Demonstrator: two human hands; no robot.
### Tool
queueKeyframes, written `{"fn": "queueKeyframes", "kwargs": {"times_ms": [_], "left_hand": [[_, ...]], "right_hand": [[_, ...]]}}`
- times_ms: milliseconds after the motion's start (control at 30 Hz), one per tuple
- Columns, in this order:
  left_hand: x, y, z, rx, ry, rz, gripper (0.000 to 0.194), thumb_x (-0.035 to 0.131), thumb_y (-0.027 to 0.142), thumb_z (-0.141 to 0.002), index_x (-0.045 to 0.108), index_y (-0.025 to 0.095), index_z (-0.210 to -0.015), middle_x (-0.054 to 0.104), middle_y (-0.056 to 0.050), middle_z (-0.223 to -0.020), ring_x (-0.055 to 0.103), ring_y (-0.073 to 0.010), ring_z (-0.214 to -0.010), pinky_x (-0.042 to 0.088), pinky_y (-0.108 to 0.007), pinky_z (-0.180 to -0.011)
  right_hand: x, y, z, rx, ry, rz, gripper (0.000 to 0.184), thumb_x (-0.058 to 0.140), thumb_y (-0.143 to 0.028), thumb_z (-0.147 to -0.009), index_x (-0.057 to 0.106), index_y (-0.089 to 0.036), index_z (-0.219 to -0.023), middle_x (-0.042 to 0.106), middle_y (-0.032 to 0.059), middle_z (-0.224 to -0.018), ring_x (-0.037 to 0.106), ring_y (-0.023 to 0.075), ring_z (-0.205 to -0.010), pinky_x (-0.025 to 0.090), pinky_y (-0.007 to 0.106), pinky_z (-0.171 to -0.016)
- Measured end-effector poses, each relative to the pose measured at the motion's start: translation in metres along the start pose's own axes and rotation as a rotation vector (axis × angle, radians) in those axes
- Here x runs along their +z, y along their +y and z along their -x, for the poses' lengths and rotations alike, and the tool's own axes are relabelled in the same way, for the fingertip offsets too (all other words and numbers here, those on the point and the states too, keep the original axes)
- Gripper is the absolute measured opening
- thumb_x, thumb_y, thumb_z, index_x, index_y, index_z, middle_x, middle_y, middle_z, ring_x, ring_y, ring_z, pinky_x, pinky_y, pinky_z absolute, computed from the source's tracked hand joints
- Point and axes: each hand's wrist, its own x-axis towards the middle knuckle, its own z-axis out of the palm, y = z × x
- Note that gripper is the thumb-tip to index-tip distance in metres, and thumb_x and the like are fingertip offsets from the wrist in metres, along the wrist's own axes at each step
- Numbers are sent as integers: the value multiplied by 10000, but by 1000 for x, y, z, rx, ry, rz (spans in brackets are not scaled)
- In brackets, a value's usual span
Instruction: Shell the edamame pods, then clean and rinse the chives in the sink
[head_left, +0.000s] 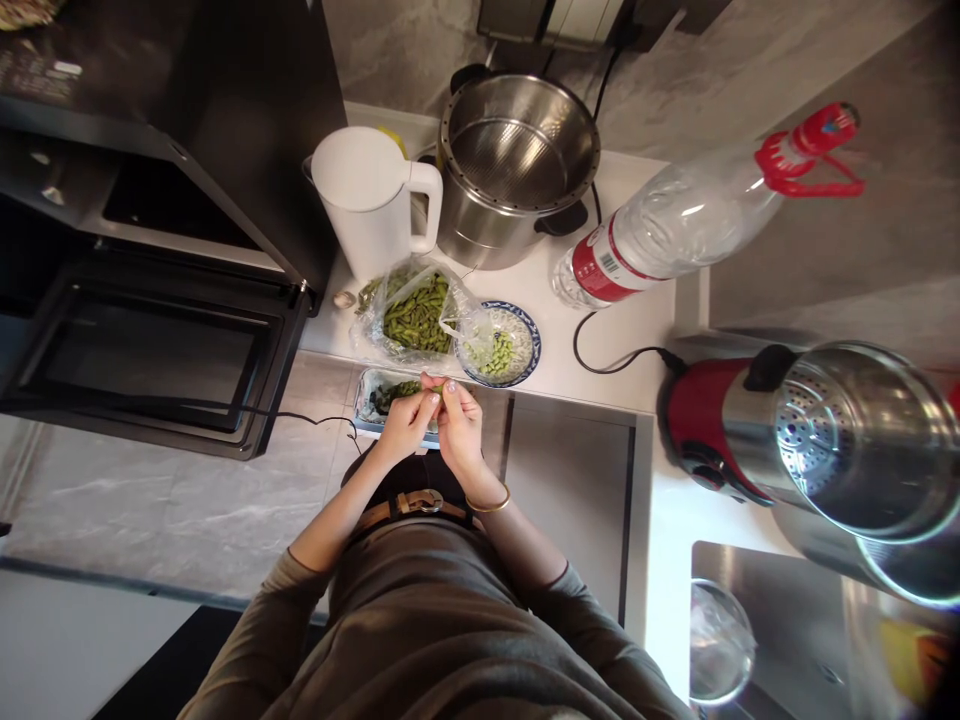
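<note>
Fingertips together, my left hand and my right hand pinch a green edamame pod between them. Most of the pod is hidden by the fingers. Below them stands a lined bin with green pods and dark scraps inside. On the counter edge just beyond, a clear plastic bag lies open, full of edamame pods. To its right, a blue-rimmed plate holds shelled green beans; part of the bag overlaps the plate.
A white pitcher, a steel pot and a large water bottle with a red cap stand behind. At right are a red-and-steel appliance and a sink. An oven door hangs open at left.
</note>
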Motion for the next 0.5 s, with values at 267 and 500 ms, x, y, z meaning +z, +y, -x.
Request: {"fn": "queueKeyframes", "kwargs": {"times_ms": [267, 500], "left_hand": [[21, -10, 15, 87, 182, -262, 350, 332, 386, -993, 609, 182, -930, 682, -64, -763, 629, -162, -671, 448, -256, -625], [28, -3, 26, 125, 326, -149, 371, 309, 402, -1000, 605, 187, -933, 695, -72, -851, 654, -168, -787, 498, -275, -711]], "right_hand": [[-2, 4, 4, 122, 0, -192, 203, 682, -420, -785, 629, -233, -727, 738, 19, -829, 703, 201, -941, 527, 381, -961], [6, -5, 17, 92, -112, -224, 234, 710, -407, -751, 583, -250, -632, 711, 10, -782, 683, 203, -954, 535, 346, -928]]}}
